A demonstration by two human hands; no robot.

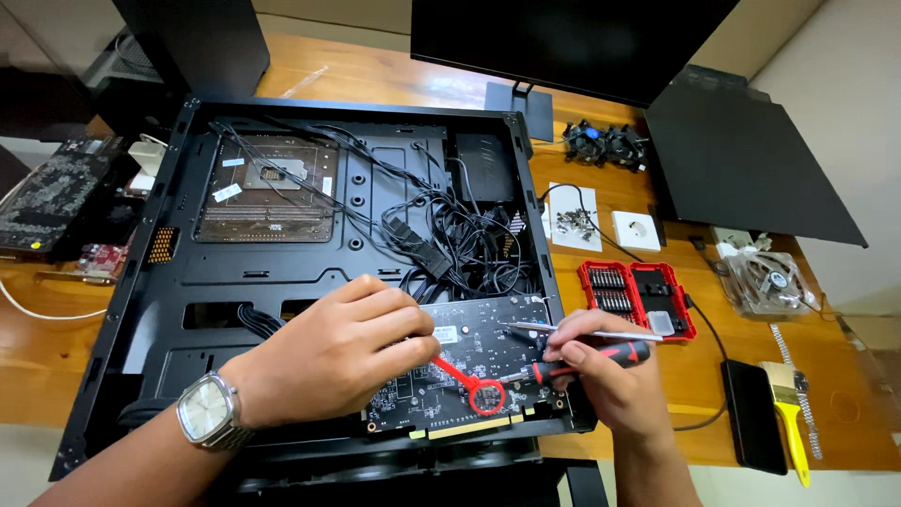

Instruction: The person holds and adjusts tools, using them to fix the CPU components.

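Nearest us, low in the frame, our left hand (352,347), a silver wristwatch (208,410) on its wrist, lies knuckles up on a dark graphics card (479,343). Its fingers are curled around the end of a pair of red-handled scissors (469,383); the red loop of one handle lies on the card just right of the fingertips, at lower centre.

Our right hand (591,361), lower right of centre, is clenched around a black and red screwdriver (587,360), whose tip points left towards the scissor loop. A thin silver tool (582,330) lies across the top of the same fingers; whether they pinch it we cannot tell. Both hands rest on the card, one at each end, with the loop between them.

The card lies flat in the bottom edge of an open black computer case (150,310), which fills the centre and left of the frame. Higher up inside it we see a motherboard tray (267,192) and a tangle of black cables (460,235).

On the wooden tabletop (619,160) to the right lie a red bit set (636,296), a yellow-handled brush (788,413) and a black side panel (741,160). A monitor (572,42) stands at the top of the frame.
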